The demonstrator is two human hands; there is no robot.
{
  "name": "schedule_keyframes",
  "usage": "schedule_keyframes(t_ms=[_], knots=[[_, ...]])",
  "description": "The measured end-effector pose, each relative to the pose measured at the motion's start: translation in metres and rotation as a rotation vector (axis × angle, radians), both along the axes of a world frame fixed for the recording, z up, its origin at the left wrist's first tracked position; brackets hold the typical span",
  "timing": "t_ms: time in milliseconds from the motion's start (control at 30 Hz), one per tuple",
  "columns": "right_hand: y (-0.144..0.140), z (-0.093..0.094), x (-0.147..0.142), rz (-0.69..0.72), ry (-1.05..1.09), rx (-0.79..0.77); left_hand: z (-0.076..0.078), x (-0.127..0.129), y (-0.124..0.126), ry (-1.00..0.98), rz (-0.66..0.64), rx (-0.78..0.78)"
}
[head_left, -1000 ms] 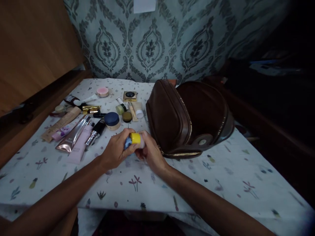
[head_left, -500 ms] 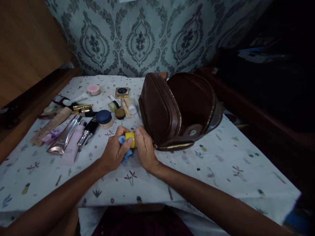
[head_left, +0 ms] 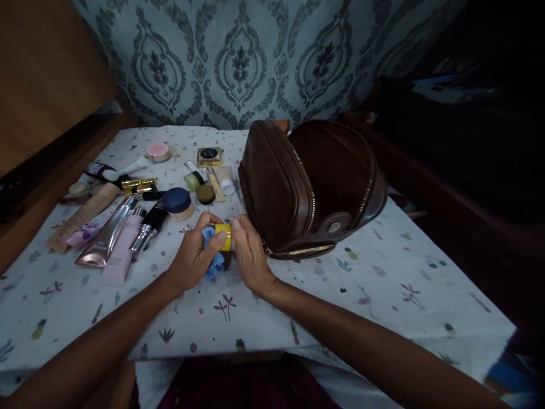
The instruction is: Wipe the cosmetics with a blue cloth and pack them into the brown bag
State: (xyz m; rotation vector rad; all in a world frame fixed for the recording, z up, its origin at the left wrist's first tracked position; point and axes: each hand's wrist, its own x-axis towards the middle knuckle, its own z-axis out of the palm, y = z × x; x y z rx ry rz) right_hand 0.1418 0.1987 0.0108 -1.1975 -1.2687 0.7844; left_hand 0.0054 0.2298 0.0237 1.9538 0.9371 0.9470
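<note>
Between my two hands is a small yellow container [head_left: 222, 237], held just above the table. My left hand [head_left: 193, 253] closes around its left side, with a blue cloth [head_left: 215, 262] bunched in the same grip. Pressed against the container's right end are the thumb and fingers of my right hand [head_left: 252, 253]. A brown cosmetic bag [head_left: 272, 193] stands unzipped close to the right hand, its mouth gaping. Just beyond the left hand sits a jar with a dark blue lid [head_left: 177, 203]. My fingers hide most of the container.
Several tubes, such as a pink one [head_left: 121, 250] and a metallic one [head_left: 104, 236], lie at the left. Farther back are a pink compact [head_left: 158, 151], a gold square case [head_left: 209, 155] and a green-brown jar [head_left: 205, 194]. A patterned tablecloth [head_left: 340, 307] covers the table; a wooden panel [head_left: 51, 74] borders its left.
Both hands stay on the yellow container in nearly the same place. More of the blue cloth shows below it. The whole view has shifted slightly.
</note>
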Motion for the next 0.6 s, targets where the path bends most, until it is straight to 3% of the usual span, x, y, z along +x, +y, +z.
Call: schedule_keyframes(t_ms=[167,400,600], knots=[[0.004,0.0,0.002,0.018,0.133,-0.103,-0.002,-0.009,0.004,0.052,-0.131,0.052],[0.003,-0.001,0.003,0.032,0.166,-0.136,-0.003,-0.011,0.005,0.081,-0.116,0.093],[0.005,0.003,0.003,0.105,0.352,-0.304,0.0,-0.017,0.013,0.142,-0.225,0.32]])
